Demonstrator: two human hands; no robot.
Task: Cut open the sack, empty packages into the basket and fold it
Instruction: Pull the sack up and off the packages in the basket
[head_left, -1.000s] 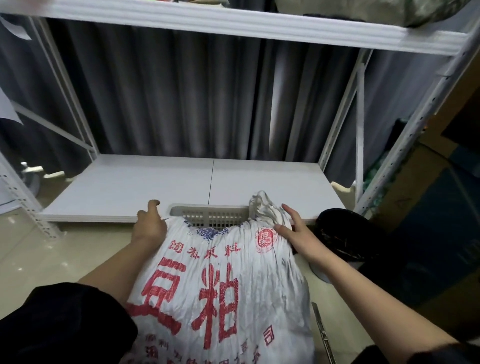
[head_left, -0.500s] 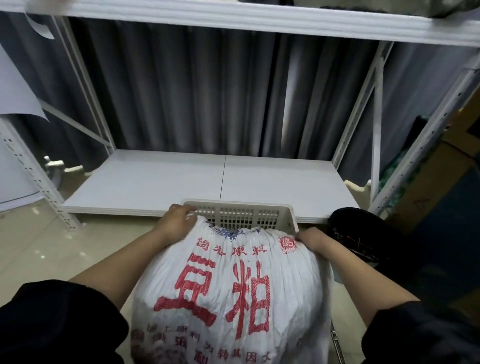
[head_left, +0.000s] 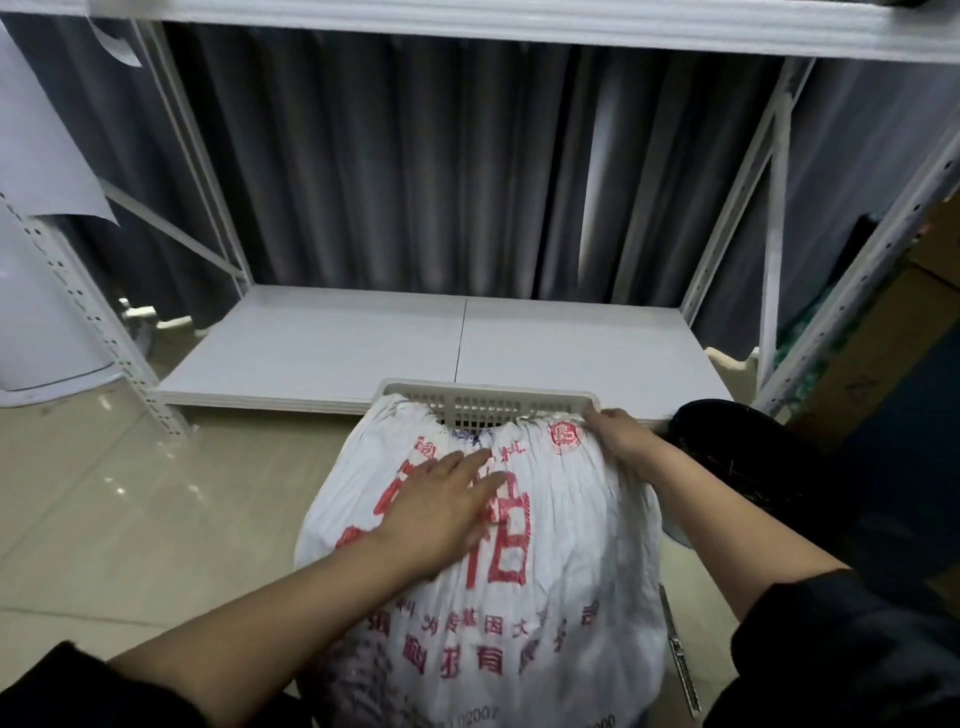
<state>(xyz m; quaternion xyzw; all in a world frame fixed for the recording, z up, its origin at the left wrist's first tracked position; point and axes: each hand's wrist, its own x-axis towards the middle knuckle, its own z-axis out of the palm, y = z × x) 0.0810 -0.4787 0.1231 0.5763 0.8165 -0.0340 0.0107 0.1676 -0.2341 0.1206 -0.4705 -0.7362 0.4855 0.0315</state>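
A bulging white woven sack (head_left: 571, 545) with red characters lies in front of me, its gathered top end over the near rim of a cream plastic basket (head_left: 488, 397). My left hand (head_left: 441, 512) rests flat on the sack's upper side, fingers spread. At the sack's top right corner, by the basket's edge, my right hand (head_left: 621, 434) pinches the cloth. The basket's inside is hidden behind the sack.
A low white shelf board (head_left: 363, 343) runs behind the basket, framed by white metal uprights and a dark curtain. A black rounded object (head_left: 737, 447) sits to the right. A metal cutter (head_left: 680, 665) lies on the tiled floor beside the sack.
My left hand has left the sack's top left corner and come back to lie flat on its middle. The right hand stays at the top right corner. The view has moved closer.
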